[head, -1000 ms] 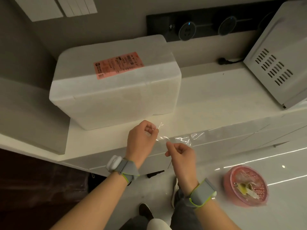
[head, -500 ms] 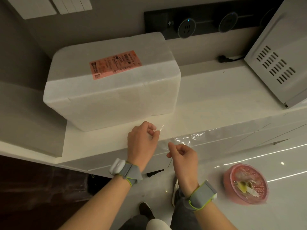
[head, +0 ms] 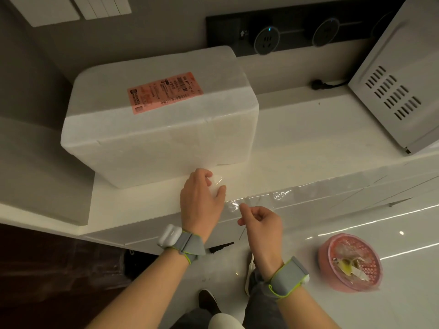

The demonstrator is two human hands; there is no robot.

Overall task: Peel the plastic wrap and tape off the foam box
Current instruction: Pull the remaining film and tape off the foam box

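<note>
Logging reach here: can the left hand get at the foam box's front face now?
Probably yes: the left hand sits right beside the foam box, nothing between, though it holds crumpled wrap.

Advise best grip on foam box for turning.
Likely its two short ends, palms in from left and right: the foam box is a wide, smooth block with no handles showing, and both ends stand clear on the counter.

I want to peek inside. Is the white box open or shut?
Shut. The lid sits flat on the box, with no gap showing.
</note>
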